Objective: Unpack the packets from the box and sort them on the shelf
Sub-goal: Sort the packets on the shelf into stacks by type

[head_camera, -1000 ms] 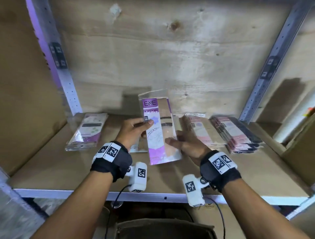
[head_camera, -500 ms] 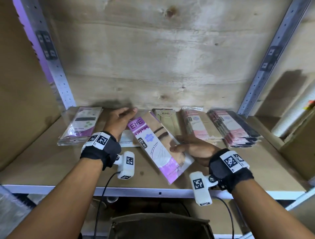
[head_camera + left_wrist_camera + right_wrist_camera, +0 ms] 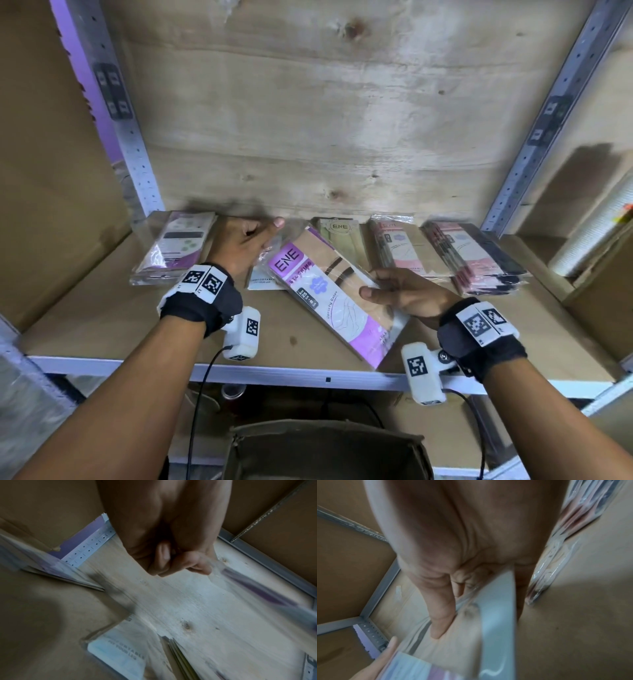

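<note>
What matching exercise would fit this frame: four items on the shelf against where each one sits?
Items:
1. purple ENE packet
2. green-dot packets
3. olive ENE packet
4. pink-and-black stack

Places:
A. far left of the shelf
B. far right of the row
C. at the back, just behind the packet being held
D. tilted across the middle, held by the right hand

Pairs: 1-D, 2-A, 3-C, 4-B
</note>
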`<state>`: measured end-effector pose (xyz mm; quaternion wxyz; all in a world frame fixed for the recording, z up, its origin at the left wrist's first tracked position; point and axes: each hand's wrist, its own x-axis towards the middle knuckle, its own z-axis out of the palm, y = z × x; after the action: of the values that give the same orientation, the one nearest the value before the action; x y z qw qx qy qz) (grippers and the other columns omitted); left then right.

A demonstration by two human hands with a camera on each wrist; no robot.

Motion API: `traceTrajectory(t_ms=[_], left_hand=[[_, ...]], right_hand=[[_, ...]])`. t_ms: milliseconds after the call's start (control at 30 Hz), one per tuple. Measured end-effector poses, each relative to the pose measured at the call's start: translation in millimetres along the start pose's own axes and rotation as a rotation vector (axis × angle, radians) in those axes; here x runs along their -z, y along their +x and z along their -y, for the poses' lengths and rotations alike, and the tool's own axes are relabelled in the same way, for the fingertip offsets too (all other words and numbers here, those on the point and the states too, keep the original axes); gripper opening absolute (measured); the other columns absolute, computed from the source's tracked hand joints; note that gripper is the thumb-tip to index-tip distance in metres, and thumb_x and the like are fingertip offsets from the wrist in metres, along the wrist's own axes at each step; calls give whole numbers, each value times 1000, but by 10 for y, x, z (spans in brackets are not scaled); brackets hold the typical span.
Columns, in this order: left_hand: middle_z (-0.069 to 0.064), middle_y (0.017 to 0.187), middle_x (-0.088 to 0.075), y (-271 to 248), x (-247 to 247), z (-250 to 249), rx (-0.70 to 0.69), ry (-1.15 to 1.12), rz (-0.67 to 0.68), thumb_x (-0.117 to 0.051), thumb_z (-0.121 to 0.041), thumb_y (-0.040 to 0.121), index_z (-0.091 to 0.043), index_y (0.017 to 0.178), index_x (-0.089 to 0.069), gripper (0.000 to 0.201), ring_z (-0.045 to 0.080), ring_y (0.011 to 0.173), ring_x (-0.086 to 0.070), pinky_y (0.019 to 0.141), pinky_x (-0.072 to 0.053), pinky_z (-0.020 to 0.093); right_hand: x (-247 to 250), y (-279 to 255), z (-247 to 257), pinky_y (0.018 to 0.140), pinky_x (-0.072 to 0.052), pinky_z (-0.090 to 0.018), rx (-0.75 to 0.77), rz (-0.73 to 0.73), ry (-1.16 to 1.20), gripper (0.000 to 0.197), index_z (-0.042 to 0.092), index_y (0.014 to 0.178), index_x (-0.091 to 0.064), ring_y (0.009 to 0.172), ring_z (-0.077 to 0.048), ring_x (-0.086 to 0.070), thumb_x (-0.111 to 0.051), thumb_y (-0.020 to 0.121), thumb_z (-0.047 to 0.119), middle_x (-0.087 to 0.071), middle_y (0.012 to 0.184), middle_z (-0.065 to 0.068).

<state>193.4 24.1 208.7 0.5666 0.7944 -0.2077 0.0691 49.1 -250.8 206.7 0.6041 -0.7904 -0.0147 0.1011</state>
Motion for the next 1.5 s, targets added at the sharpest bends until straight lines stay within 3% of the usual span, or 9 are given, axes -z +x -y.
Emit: traceTrajectory(t_ms=[367,467,600,800,967,1100,1200,1400,1500], left_hand=[[-7,39,-41,-9,-62,-22,237,-211,37,-63,-48,89,-24,43,-52,53,6,32,-32,34,-24,14],[-7,40,-39,-9,-76,-38,296,-268,33,-65,-46,88,-23,42,-50,53,7,33,-30,35,-21,15],[0,48,-43,-35,-105,-30,332,-353,49,-65,-42,90,-22,45,-53,51,13,38,-32,34,-22,16],[-2,44,-42,-22,-128,0,320,-339,3,-66,-46,88,-20,48,-53,49,12,37,-32,36,-25,16],[0,56,-63,2,-104,34,323,-270,-46,-55,-64,88,-13,70,-70,57,12,44,-49,46,-39,20],[4,62,-72,-11,-65,53,474,-322,64,-29,-72,93,-10,86,-72,76,11,48,-63,45,-47,18],[13,83,-77,-99,-93,24,549,-297,218,-38,-74,88,-7,100,-70,76,23,71,-75,58,-58,26],[14,93,-75,-300,-256,-105,486,-348,572,-77,-42,80,-7,109,-68,46,32,83,-75,68,-60,28],[14,91,-74,-270,-238,-111,418,-384,477,-78,-13,81,0,107,-64,32,23,72,-73,67,-61,27]], right_hand=[[-4,-34,-6,49,-49,-21,56,-46,-66,23,-18,102,-56,64,-26,-51,-61,93,3,-51,91,-18],[-12,-44,-5,68,-44,-36,78,-55,-57,10,-5,87,-58,77,-31,-48,-62,92,3,-50,84,-18],[4,-14,-27,53,-42,-19,92,-59,-88,27,16,70,-59,52,-11,-51,-62,93,2,-50,59,4],[31,17,-64,46,-46,-19,40,-48,-98,12,8,81,-61,43,-9,-53,-64,93,6,-54,62,1],[51,-23,-57,59,-46,-18,9,-36,-91,12,7,85,-61,54,-3,-57,-58,97,9,-59,70,3],[79,-23,-62,95,-45,-43,-37,-79,104,22,-9,109,-62,96,-30,-64,-55,97,8,-68,107,-23],[19,14,-55,88,-54,-32,-24,-170,258,21,-1,109,-68,96,-29,-68,-52,95,-1,-72,109,-18],[-228,225,61,84,-40,-40,-14,-315,241,13,-1,99,-60,92,-31,-52,-49,96,-5,-58,96,-21],[-360,423,140,88,-40,-46,-23,-348,294,9,-3,103,-59,95,-34,-52,-55,96,0,-57,104,-26]])
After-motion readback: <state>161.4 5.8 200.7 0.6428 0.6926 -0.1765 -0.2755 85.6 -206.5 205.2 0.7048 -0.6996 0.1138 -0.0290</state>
